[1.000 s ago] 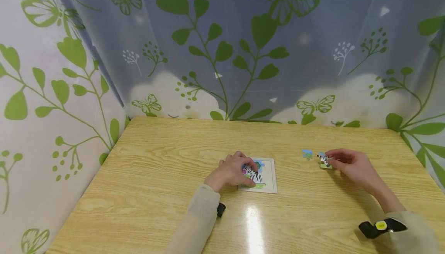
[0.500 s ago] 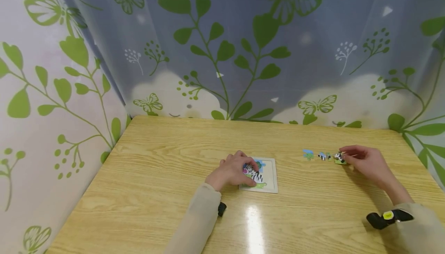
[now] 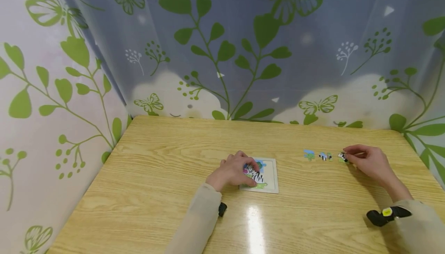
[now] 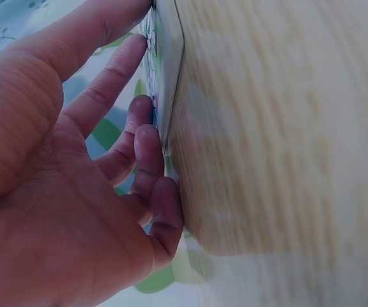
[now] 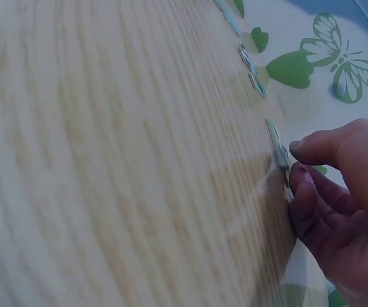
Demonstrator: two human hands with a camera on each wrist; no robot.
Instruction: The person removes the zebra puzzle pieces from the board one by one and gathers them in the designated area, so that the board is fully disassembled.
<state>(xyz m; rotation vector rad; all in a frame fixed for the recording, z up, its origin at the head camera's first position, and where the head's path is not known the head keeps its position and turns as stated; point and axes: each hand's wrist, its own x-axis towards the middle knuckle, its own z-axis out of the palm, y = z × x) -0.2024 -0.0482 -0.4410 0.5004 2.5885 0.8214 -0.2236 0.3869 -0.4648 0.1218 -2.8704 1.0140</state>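
Observation:
My left hand [image 3: 233, 171] rests over a small square puzzle board [image 3: 272, 176], its thumb and fingers spread across joined pieces with a zebra picture [image 3: 257, 176]. In the left wrist view, the fingertips [image 4: 139, 48] touch the picture side of the board. Farther right, my right hand [image 3: 370, 162] has its thumb and fingers at a black, white and green puzzle piece [image 3: 342, 157] on the table. In the right wrist view, the thumb [image 5: 302, 148] and curled fingers lie at one end of that piece [image 5: 276, 144]; the fingers partly hide it.
A blue and green puzzle piece [image 3: 308, 154] lies on the wooden table [image 3: 156, 176], between the board and the right hand. Beside it are small black, white and blue pieces [image 3: 325, 156]. A patterned curtain [image 3: 222, 53] hangs along the table's back edge.
My right hand has moved right with the puzzle piece, uncovering small pieces left behind on the table. The left hand stays on the board.

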